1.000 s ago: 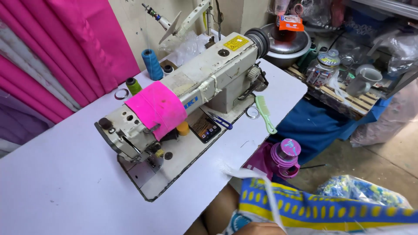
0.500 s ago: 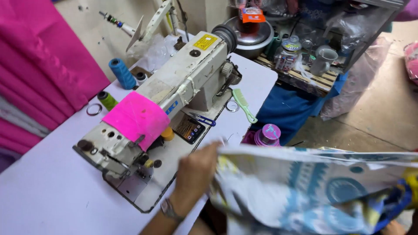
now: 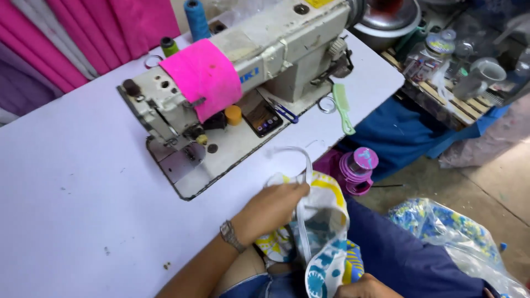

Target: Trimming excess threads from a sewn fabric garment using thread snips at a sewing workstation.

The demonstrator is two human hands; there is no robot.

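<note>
Two hands work on one printed cloth bag (image 3: pixel 323 232), white with yellow, blue and teal patterns, which lies bunched at the near edge of the white table (image 3: pixel 72 204) and hangs down over the person's lap. The left hand (image 3: pixel 273 207), with a wristwatch (image 3: pixel 229 236) on its wrist, is closed on the upper edge of the bag, fingers curled into the fabric. The right hand (image 3: pixel 367 287) shows only partly at the bottom of the frame, against the lower part of the bag; whether it grips cannot be told. A white strap (image 3: pixel 301 160) of the bag loops up onto the table. Beyond it stands a cream sewing machine (image 3: pixel 243 72) with a pink cloth (image 3: pixel 201 77) wrapped around its arm. A green comb (image 3: pixel 342 107) lies just right of the machine base. A blue thread spool (image 3: pixel 196 17) stands behind the machine. A pink bottle (image 3: pixel 359 168) stands below the table edge, right of the bag.
</note>
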